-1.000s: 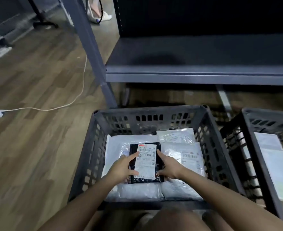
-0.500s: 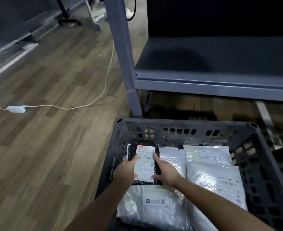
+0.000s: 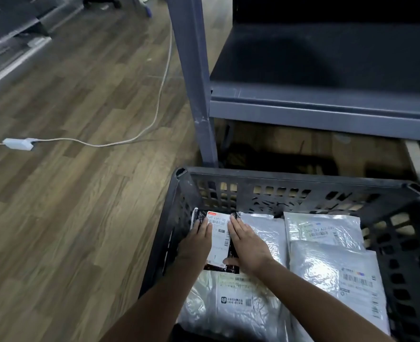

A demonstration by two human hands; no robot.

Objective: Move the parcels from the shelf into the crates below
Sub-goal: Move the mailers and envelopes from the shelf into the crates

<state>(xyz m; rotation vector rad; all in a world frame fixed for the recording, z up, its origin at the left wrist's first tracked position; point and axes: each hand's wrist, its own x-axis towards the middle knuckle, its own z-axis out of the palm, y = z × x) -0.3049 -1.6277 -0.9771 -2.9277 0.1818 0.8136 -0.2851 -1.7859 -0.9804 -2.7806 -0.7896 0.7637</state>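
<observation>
A small black parcel (image 3: pixel 220 239) with a white shipping label lies in the far left corner of the dark plastic crate (image 3: pixel 290 177). It rests on several white poly-bag parcels (image 3: pixel 327 265) that fill the crate. My left hand (image 3: pixel 199 240) lies flat on the parcel's left side, fingers straight. My right hand (image 3: pixel 247 241) presses flat on its right side, thumb at the near edge. The grey shelf board (image 3: pixel 327 70) above the crate shows no parcels.
The shelf's grey upright post (image 3: pixel 199 95) stands just behind the crate's left corner. A white cable with a power adapter (image 3: pixel 18 143) runs across the wooden floor at left. Dark clutter lies under the shelf behind the crate.
Both hands have slid the black parcel from the crate's middle to its far left corner. The fingers went from gripping its edges to lying flat on it. The view shifted left.
</observation>
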